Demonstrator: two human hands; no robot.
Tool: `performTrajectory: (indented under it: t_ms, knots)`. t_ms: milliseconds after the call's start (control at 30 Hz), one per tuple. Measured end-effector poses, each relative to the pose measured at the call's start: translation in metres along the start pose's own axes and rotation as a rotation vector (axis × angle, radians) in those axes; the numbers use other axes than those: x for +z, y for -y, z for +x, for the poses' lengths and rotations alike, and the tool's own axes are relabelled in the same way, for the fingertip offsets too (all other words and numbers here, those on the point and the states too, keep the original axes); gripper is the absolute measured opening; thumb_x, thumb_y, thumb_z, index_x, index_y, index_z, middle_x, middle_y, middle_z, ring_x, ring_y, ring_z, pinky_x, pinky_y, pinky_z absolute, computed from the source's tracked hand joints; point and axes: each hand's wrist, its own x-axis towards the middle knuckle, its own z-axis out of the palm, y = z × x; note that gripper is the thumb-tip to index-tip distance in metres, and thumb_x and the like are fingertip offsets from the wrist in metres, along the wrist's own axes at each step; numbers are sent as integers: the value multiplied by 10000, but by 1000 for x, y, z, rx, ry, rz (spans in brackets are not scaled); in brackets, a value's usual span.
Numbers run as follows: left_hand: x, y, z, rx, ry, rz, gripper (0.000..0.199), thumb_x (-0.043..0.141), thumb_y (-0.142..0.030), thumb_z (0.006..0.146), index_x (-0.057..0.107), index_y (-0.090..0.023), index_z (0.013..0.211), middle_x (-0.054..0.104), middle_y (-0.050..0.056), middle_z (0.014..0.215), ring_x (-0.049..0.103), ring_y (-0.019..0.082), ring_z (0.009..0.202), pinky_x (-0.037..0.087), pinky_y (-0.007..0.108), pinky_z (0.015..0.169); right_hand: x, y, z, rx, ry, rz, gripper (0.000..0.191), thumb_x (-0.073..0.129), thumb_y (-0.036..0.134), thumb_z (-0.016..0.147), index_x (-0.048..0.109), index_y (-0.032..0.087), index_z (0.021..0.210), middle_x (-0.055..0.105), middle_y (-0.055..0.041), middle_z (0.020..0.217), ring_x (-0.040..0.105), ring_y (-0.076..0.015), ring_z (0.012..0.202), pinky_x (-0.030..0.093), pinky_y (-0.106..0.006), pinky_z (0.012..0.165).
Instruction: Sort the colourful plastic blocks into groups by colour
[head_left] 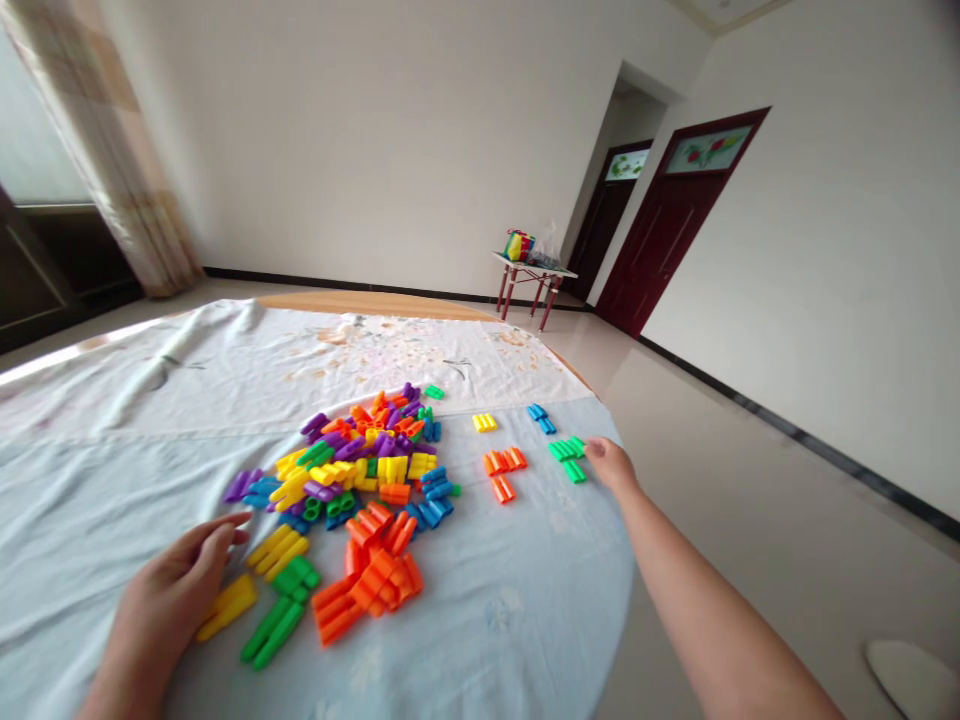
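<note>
My right hand point(611, 466) is at the table's right side, its fingertips closed at the edge of a green plastic building block point(566, 448). A second green block point(574, 471) lies against it. My left hand point(176, 580) rests at the near left with its fingers loosely bent, holding nothing that I can see. Beside it lie a yellow block point(229, 606), another yellow block point(277, 551) and green blocks point(274, 630). Several orange blocks point(371, 580) lie in front of the large mixed pile point(360, 450) of purple, yellow, orange, green and blue blocks.
Between pile and right hand lie orange blocks point(504, 463), a yellow block point(484, 423) and blue blocks point(541, 418). A flowered cloth point(510, 600) covers the round table point(375, 302). Farther off, a small table point(534, 265) holds a colourful bag point(519, 245).
</note>
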Motion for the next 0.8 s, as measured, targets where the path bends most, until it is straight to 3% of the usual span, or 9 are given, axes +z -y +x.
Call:
performTrajectory:
  t_ms: [167,233,367,467,667,800]
  knots:
    - [-1,-9,-6,-73,68,-69,510,406,-550,733,621,-231,1069,687,24,910,613,168,739,409,209,488,8,46,-22,-121,-63,83,343,453,329,807,635,142,1029,665,-133,1058,605,-227,991,462,-340,868]
    - [0,-8,-6,-63,66,-72,509,412,-545,733,624,-225,1067,690,23,901,610,165,727,412,209,498,21,76,-42,-230,-1,176,332,453,350,824,642,152,1011,675,-112,1033,617,-213,949,482,-326,836]
    - [-1,-6,-4,-42,63,-76,492,426,-522,730,637,-215,1052,696,22,893,615,167,759,429,206,544,53,138,-85,-418,242,302,259,470,307,844,662,179,962,693,-79,942,634,-198,884,496,-335,814]
    - [-1,-6,-4,-35,57,-88,488,434,-512,725,639,-209,1048,700,21,883,616,168,744,430,209,538,71,173,-106,-510,292,329,217,498,255,839,665,176,953,696,-72,923,626,-197,891,495,-338,819]
    - [1,-4,-4,-33,39,-119,505,440,-521,712,647,-195,1037,705,23,841,602,164,641,408,219,464,97,233,-119,-701,326,322,236,530,166,819,647,186,1023,681,-62,997,588,-194,979,458,-347,897]
    - [4,-2,-4,-12,24,-132,515,432,-538,704,659,-196,1014,706,37,823,612,174,642,427,230,477,124,262,-117,-742,389,225,340,565,241,825,586,145,1150,631,-112,1147,544,-217,1100,390,-376,988]
